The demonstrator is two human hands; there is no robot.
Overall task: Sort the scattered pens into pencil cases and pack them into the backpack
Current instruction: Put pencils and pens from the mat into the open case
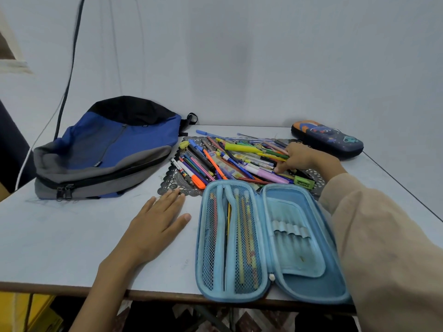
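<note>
Blue fabric lines the open pencil case point(309, 281), which lies spread flat at the near table edge in the lower centre of the frame. Its left half has a mesh pocket point(239, 236) holding several pens and pencils, all lying lengthwise, near to far. The elastic loops point(290, 230) in its right half appear empty.

Left of the case, the left hand point(155, 221) rests flat on the table point(60, 231), fingers straight, holding nothing.

Just beyond the case, at mid-frame, the scattered pens point(230, 161) lie heaped on a dark lacy mat point(172, 185). Most run diagonally, from upper left to lower right, so a pen would probably need turning to match the pocket. The right hand point(302, 156), reaching from a beige sleeve point(371, 236), is the one at the pile. Its fingers bend down onto the right side, by a lilac marker point(271, 174). Whether they have pinched anything I cannot tell.

Farther off, the blue and grey backpack point(107, 149) lies at the left, its visible zips seemingly closed. A dark printed pencil case point(328, 142) sits closed at the upper right.
</note>
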